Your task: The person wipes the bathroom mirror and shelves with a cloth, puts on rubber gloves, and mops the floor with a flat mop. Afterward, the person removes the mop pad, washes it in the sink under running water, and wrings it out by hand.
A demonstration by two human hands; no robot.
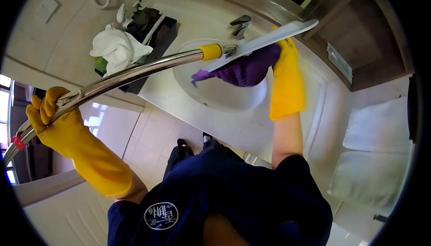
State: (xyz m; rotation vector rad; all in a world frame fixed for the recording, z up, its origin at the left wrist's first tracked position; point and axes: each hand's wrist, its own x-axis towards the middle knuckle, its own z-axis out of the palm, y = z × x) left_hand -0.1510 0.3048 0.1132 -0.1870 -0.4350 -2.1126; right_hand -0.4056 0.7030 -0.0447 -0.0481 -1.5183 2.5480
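Observation:
My left hand [58,118], in a yellow rubber glove, is wrapped round a shiny metal pole [134,73] that slants up to the right. At the pole's upper end, past a yellow collar, is a long flat white mop head [269,39], held above the sink [238,100]. A purple cloth [251,70] hangs under the mop head. My right hand [285,62], also in a yellow glove, is at the right end of the cloth and mop head, its fingers closed there and partly hidden by them.
A metal faucet [240,26] stands behind the basin. Left on the counter [161,91], a dark caddy [167,37] holds bottles and a white towel [117,46]. A wooden shelf [372,35] is at upper right, white towels [379,129] hang at right, and a mirror is at top.

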